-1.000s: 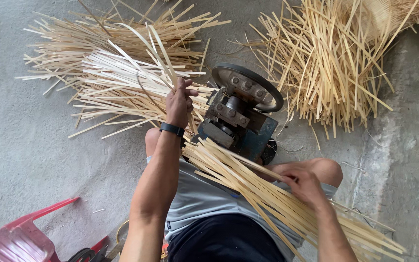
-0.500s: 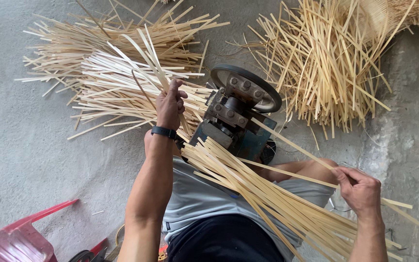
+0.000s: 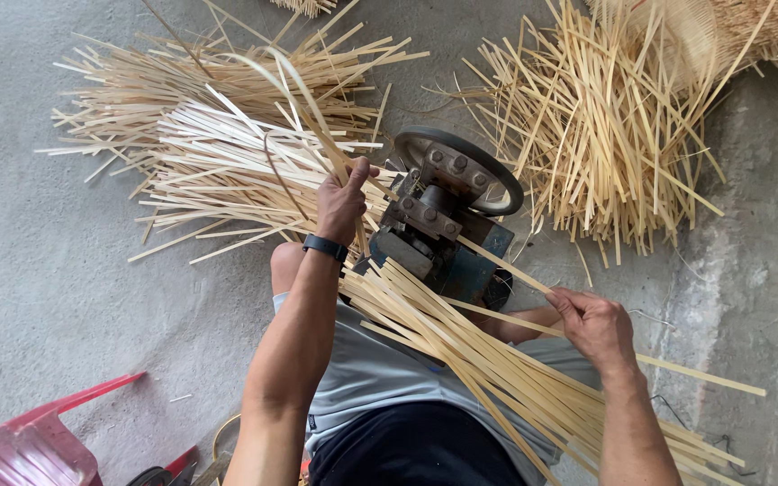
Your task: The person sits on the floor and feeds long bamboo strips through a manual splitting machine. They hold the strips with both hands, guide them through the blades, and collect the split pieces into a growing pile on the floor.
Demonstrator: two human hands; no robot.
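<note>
My left hand (image 3: 342,200), with a black band at the wrist, grips thin pale bamboo strips (image 3: 303,108) that curve up out of the far side of a small metal splitting machine (image 3: 443,220). My right hand (image 3: 594,322) pinches a single long bamboo strip (image 3: 506,267) whose front end lies at the machine's near side. A bundle of long strips (image 3: 488,364) rests across my lap between my arms.
A heap of split pale strips (image 3: 218,153) lies on the concrete floor at left. Another heap of yellower strips (image 3: 605,126) lies at right, by a woven basket (image 3: 677,36). A red plastic stool (image 3: 38,441) stands at bottom left.
My right hand has drawn one strip out of the lap bundle and brought its end up to the machine. My left hand has moved slightly and holds the strips that come out.
</note>
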